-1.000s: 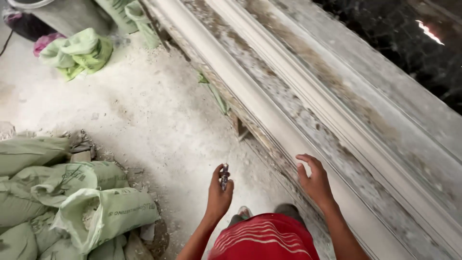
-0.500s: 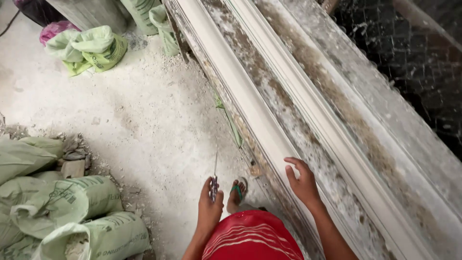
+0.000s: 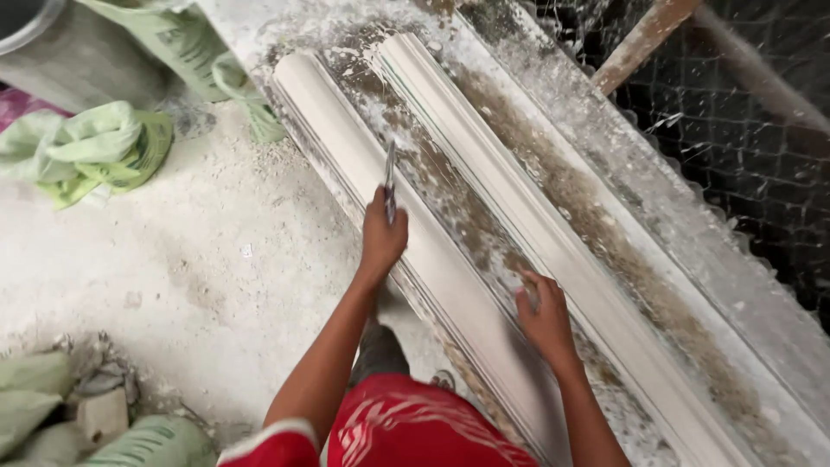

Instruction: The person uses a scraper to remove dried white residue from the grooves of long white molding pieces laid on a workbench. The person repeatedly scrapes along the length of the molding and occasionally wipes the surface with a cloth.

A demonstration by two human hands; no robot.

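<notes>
Gripping a thin metal blade (image 3: 390, 180), your left hand (image 3: 381, 239) has risen from the floor side onto the near white moulding (image 3: 363, 164), blade pointing to 12 o'clock; your right hand (image 3: 543, 316), fingers curled, still rests at 4 o'clock.

two mouldings (image 3: 450, 259) side by side on bench (image 3: 692, 259); sacks (image 3: 86, 147) left.

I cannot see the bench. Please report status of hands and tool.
Left hand grips thin metal blade over near white moulding. Right hand flat on bench. Nothing blocking.
</notes>
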